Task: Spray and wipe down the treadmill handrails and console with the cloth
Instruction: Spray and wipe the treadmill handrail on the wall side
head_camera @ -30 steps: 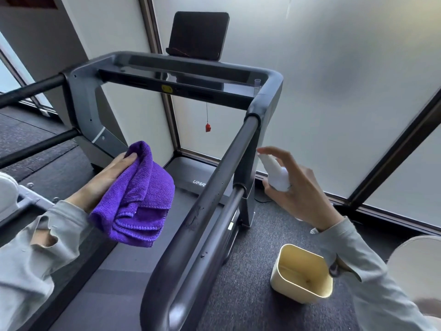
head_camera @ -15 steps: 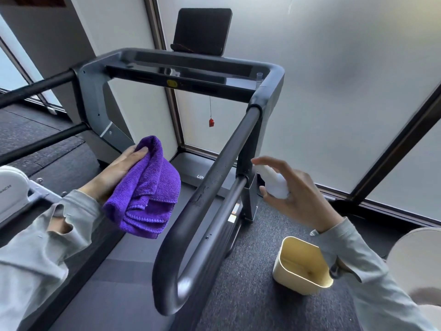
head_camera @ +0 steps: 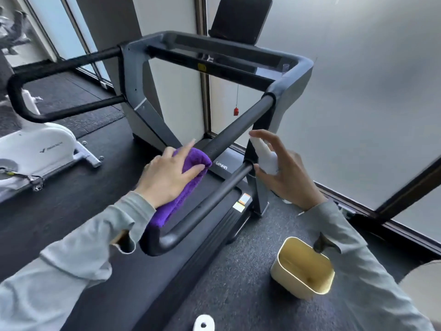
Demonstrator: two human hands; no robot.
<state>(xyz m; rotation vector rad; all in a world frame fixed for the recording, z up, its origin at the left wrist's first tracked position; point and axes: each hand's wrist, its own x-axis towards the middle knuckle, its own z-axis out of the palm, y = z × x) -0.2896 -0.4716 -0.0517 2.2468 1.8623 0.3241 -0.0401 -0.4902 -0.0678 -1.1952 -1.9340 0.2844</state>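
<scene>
The dark treadmill stands ahead, its right handrail (head_camera: pixel 241 125) running from the console frame (head_camera: pixel 229 52) down toward me and looping back as a lower bar (head_camera: pixel 205 206). My left hand (head_camera: pixel 167 175) presses a folded purple cloth (head_camera: pixel 176 194) onto the upper right handrail, covering its near stretch. My right hand (head_camera: pixel 286 173) holds a small white spray bottle (head_camera: pixel 265 154) just right of the rail, index finger on top of the nozzle. A dark screen (head_camera: pixel 241 17) sits above the console. The left handrail (head_camera: pixel 62 65) lies at the far left.
A cream plastic bin (head_camera: pixel 303 268) stands on the carpet at lower right. A white exercise machine (head_camera: pixel 35 149) sits at left. A red safety key (head_camera: pixel 236 111) hangs under the console. Frosted glass panels form the wall ahead and to the right.
My left hand has carried the cloth rightward and laid it on the right handrail. My right hand with the bottle stayed close beside the rail. My view has shifted back and right.
</scene>
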